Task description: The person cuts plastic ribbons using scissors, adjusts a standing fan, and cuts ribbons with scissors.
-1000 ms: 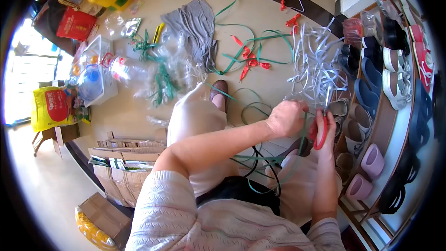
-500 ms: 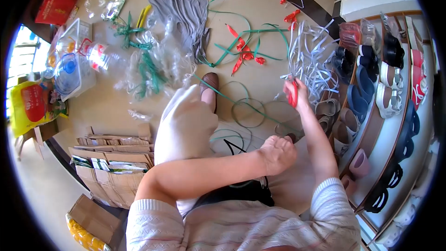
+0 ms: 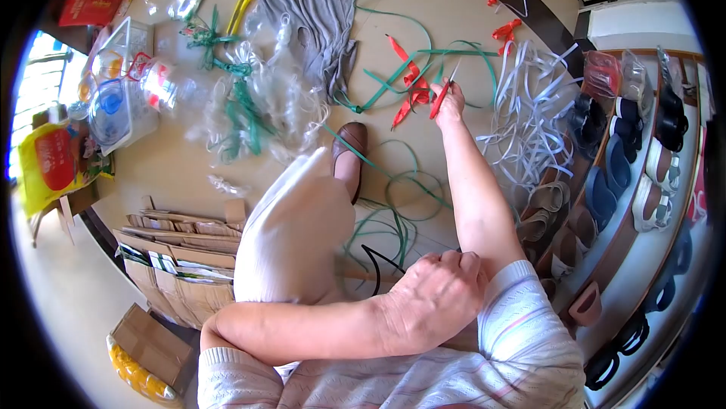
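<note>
My left hand [image 3: 435,295] is closed near my chest, beside my right forearm; what its fingers hold, if anything, is hidden. Out over the floor, my right hand [image 3: 448,100] holds red-handled scissors [image 3: 440,99], blades pointing away from me. The scissors are nearest to a red ribbon [image 3: 411,80] and a green strap [image 3: 393,83] on the floor. To the right of that hand spreads a tangle of white straps [image 3: 529,106]. More green strap lies in loops [image 3: 414,182] between my foot and my right arm.
A grey cloth [image 3: 310,15] lies ahead, with clear plastic and green ties [image 3: 243,106] left of it. A shoe rack [image 3: 605,235] stands along the right. Flattened cardboard [image 3: 178,280] is at the lower left, and a plastic bin [image 3: 136,118] at the left.
My right hand has moved forward and left with the scissors, from the white straps to the red ribbon. My left hand has drawn back towards my chest.
</note>
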A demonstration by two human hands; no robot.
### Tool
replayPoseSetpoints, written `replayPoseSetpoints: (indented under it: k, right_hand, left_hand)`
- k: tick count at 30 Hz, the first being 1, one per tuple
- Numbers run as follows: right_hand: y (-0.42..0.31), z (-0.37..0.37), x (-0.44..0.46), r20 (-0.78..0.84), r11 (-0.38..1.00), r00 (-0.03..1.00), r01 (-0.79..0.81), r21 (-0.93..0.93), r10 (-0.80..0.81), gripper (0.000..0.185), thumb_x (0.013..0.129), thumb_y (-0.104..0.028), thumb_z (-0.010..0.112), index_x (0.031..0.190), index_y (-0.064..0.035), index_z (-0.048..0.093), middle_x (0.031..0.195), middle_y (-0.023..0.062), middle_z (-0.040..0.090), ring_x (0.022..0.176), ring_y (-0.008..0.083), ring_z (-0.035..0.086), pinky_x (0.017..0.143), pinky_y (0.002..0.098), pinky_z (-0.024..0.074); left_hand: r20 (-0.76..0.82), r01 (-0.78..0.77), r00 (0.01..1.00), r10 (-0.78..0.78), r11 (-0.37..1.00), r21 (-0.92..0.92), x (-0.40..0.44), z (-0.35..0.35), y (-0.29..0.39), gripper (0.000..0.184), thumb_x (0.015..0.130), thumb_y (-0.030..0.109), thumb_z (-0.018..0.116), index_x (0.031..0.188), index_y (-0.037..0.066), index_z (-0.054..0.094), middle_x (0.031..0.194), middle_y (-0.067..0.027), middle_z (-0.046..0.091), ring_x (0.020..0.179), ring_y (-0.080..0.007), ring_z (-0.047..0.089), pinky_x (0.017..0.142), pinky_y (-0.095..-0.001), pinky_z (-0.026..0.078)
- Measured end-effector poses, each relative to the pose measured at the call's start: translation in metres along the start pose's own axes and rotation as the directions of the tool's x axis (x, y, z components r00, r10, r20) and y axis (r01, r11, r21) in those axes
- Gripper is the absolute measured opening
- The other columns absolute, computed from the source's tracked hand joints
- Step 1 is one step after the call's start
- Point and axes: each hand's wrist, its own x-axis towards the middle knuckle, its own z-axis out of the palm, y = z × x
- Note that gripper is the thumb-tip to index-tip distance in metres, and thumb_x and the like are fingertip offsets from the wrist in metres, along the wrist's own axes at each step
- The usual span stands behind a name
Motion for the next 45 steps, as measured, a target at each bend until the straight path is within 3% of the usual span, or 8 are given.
replayPoseSetpoints:
  k: [11, 18, 21, 27, 39, 41, 44, 45]
  right_hand:
    - [-0.145, -0.013, -0.102, 0.296, 0.965, 0.955, -0.064, 0.256, -0.015, 0.038, 0.076, -0.001, 0.062, 0.111, -0.0027, 0.046, 0.087, 0.0111, 0.057, 0.075, 0.0263, 0.061, 0.067, 0.0374, 0.0522]
    - [-0.276, -0.027, -0.238, 0.533, 0.962, 0.801, 0.205, 0.183, -0.272, 0.039, 0.081, -0.003, 0.056, 0.118, -0.0036, 0.044, 0.082, 0.0096, 0.058, 0.077, 0.0204, 0.059, 0.068, 0.0323, 0.0489]
    - [-0.316, -0.029, -0.298, 0.495, 0.904, 0.757, 0.385, 0.188, -0.426, 0.041, 0.079, -0.002, 0.057, 0.118, -0.0028, 0.042, 0.083, 0.0108, 0.056, 0.076, 0.0196, 0.057, 0.066, 0.0315, 0.0485]
    - [-0.372, -0.058, -0.374, 0.476, 0.759, 0.614, 0.618, 0.205, -0.629, 0.044, 0.080, -0.002, 0.056, 0.121, -0.0035, 0.041, 0.087, 0.0103, 0.056, 0.079, 0.0189, 0.056, 0.069, 0.0311, 0.0469]
    - [-0.420, -0.130, -0.485, 0.450, 0.667, 0.526, 0.702, 0.250, -0.722, 0.026, 0.083, -0.009, 0.054, 0.108, -0.0030, 0.052, 0.079, 0.0063, 0.050, 0.072, 0.0145, 0.046, 0.065, 0.0285, 0.0381]
    - [-0.408, -0.128, -0.494, 0.369, 0.622, 0.563, 0.781, 0.056, -0.739, 0.015, 0.078, -0.010, 0.051, 0.068, -0.0005, 0.054, 0.064, 0.0103, 0.052, 0.057, 0.0205, 0.052, 0.055, 0.0299, 0.0432]
    - [-0.365, -0.130, -0.466, 0.545, 0.345, 0.349, 0.932, -0.113, -0.763, 0.013, 0.075, -0.010, 0.056, 0.079, 0.0012, 0.060, 0.065, 0.0077, 0.059, 0.058, 0.0151, 0.058, 0.053, 0.0272, 0.0457]
    - [-0.347, -0.114, -0.465, 0.506, 0.505, 0.450, 0.862, -0.032, -0.736, 0.014, 0.076, -0.007, 0.055, 0.088, -0.0004, 0.056, 0.067, 0.0057, 0.058, 0.058, 0.0144, 0.058, 0.053, 0.0270, 0.0455]
  left_hand:
    - [-0.094, 0.043, 0.995, -0.047, 0.998, -0.038, 0.011, -0.010, 0.005, 0.017, 0.068, 0.007, 0.056, 0.084, 0.001, 0.053, 0.083, -0.0102, 0.050, 0.076, -0.0227, 0.056, 0.059, -0.0323, 0.049]
    - [-0.709, 0.089, 0.701, -0.072, 0.996, -0.014, 0.044, -0.019, 0.005, 0.063, 0.066, 0.008, 0.067, 0.124, 0.003, 0.043, 0.114, -0.0198, 0.048, 0.105, -0.0351, 0.047, 0.088, -0.0426, 0.037]
    - [-0.478, 0.065, 0.875, -0.082, 0.997, -0.051, 0.054, -0.009, 0.006, 0.047, 0.072, 0.010, 0.063, 0.117, 0.006, 0.051, 0.095, -0.0124, 0.058, 0.095, -0.0285, 0.054, 0.083, -0.0413, 0.038]
    - [-0.521, -0.092, 0.850, 0.082, 0.996, 0.006, 0.067, 0.007, 0.001, 0.013, 0.078, 0.013, 0.057, 0.089, 0.010, 0.063, 0.081, -0.0055, 0.060, 0.087, -0.0233, 0.056, 0.079, -0.0389, 0.039]
    - [-0.140, 0.081, 0.990, -0.035, 0.938, 0.337, 0.087, 0.021, -0.014, 0.020, 0.078, 0.010, 0.048, 0.091, 0.009, 0.063, 0.090, -0.0117, 0.062, 0.091, -0.0289, 0.057, 0.078, -0.0406, 0.047]
    - [-0.155, 0.022, 0.988, 0.018, 0.968, 0.249, 0.096, 0.028, -0.015, 0.022, 0.073, 0.005, 0.054, 0.093, 0.009, 0.062, 0.089, -0.0154, 0.062, 0.087, -0.0311, 0.059, 0.073, -0.0406, 0.048]
    - [-0.147, -0.195, 0.965, 0.217, 0.969, 0.152, 0.094, 0.032, -0.032, 0.041, 0.071, -0.001, 0.050, 0.110, 0.007, 0.059, 0.107, -0.0158, 0.059, 0.101, -0.0329, 0.055, 0.085, -0.0392, 0.044]
    - [-0.112, -0.199, 0.974, 0.198, 0.980, -0.001, 0.091, 0.028, -0.037, 0.044, 0.069, -0.005, 0.049, 0.110, 0.006, 0.059, 0.110, -0.0157, 0.058, 0.104, -0.0323, 0.053, 0.087, -0.0375, 0.044]
